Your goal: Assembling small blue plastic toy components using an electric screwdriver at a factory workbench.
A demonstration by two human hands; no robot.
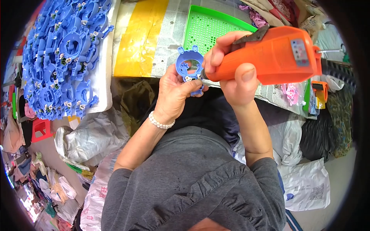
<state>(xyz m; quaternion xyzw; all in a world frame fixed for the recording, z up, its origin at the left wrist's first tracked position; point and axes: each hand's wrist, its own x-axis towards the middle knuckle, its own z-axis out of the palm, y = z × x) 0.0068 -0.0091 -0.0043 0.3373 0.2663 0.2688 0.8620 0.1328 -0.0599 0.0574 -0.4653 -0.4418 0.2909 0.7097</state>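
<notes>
My left hand [175, 90] is closed on a blue plastic housing [189, 61] with a round ring, two ear-like knobs and small white parts at its lower end. In my right hand [239, 82] is an orange electric screwdriver [266, 57] with a dark lever along its top. Its tip points left and meets the side of the housing near my left fingertips. The exact contact point is hidden by my fingers. Both hands are over the near edge of the work table.
At the left, a white tray [106, 77] bears a heap of similar blue housings [61, 57]. A green perforated tray [210, 27] lies behind my hands on the table, beside yellow tape [140, 38]. Pink parts [291, 93] lie at right; plastic sacks [90, 134] stand below the table.
</notes>
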